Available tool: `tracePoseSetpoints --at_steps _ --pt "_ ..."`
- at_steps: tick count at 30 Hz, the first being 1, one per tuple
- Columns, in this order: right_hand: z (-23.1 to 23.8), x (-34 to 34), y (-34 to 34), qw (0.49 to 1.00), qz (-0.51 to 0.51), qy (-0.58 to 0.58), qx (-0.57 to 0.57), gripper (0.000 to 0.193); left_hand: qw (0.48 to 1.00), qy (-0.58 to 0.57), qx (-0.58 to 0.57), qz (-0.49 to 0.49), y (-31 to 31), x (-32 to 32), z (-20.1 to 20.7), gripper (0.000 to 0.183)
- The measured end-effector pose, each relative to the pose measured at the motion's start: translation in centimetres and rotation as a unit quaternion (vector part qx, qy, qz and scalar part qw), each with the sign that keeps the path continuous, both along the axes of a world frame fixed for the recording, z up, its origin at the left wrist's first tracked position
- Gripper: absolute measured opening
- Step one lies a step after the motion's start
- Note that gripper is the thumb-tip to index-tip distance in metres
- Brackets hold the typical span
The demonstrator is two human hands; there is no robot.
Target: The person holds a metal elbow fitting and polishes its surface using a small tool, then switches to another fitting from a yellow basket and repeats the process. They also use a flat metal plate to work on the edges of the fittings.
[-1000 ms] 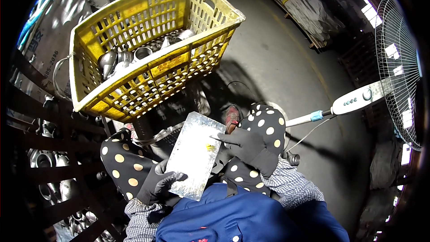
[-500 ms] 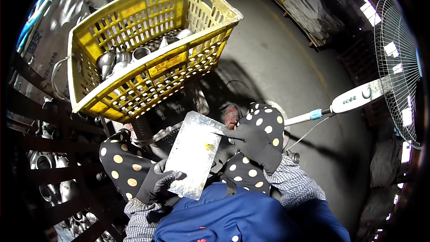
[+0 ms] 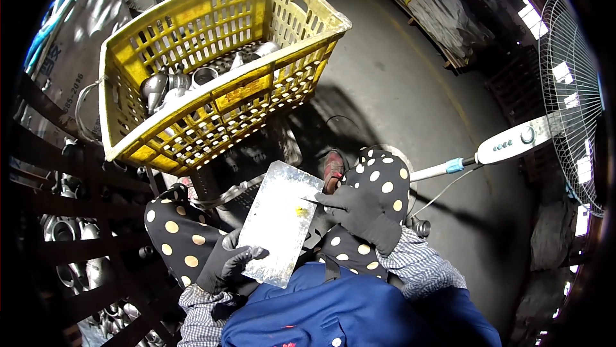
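A flat, pale metal-looking plate (image 3: 276, 225) lies tilted over my lap, with scuffed edges and a small yellow smear (image 3: 301, 211) on its right side. My left hand (image 3: 231, 260), in a dark grey glove, grips its lower left edge, thumb on top and the other fingers hidden beneath. Also gloved, my right hand (image 3: 366, 212) is at the plate's upper right edge, fingers drawn together and pointing left. Something thin reaches from its fingertips over the plate just above the smear; its kind is too small to tell.
A yellow slotted crate (image 3: 224, 100) holding several grey metal pipe fittings (image 3: 170, 87) stands ahead to the left. A standing fan (image 3: 513, 145) rises at the right. More fittings (image 3: 83, 270) show behind dark bars at the left. A wrapped stack on a pallet (image 3: 446, 16) lies far off.
My right hand has moved slightly down along the plate, and the thin thing's tip now lies closer to the yellow smear. My left hand keeps its grip on the plate.
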State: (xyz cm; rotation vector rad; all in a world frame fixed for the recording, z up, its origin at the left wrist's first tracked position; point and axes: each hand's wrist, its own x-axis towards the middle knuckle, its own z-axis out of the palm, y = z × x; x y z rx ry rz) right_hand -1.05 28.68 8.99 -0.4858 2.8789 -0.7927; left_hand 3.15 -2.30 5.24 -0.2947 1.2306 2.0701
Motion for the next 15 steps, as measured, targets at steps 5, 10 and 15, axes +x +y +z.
tracePoseSetpoints --at_steps 5,10,15 --pt "0.2 -0.5 -0.1 0.999 -0.012 0.019 0.036 0.036 0.994 -0.050 0.091 0.029 -1.4 0.6 -3.7 0.037" --pt "-0.7 -0.1 0.2 1.000 0.001 0.013 0.000 0.033 0.998 -0.025 0.049 -0.013 -1.2 0.1 -2.5 0.042" --pt "-0.8 -0.5 -0.2 0.999 -0.022 0.043 0.005 0.032 0.998 -0.026 0.045 0.030 -1.2 0.7 -3.3 0.037"
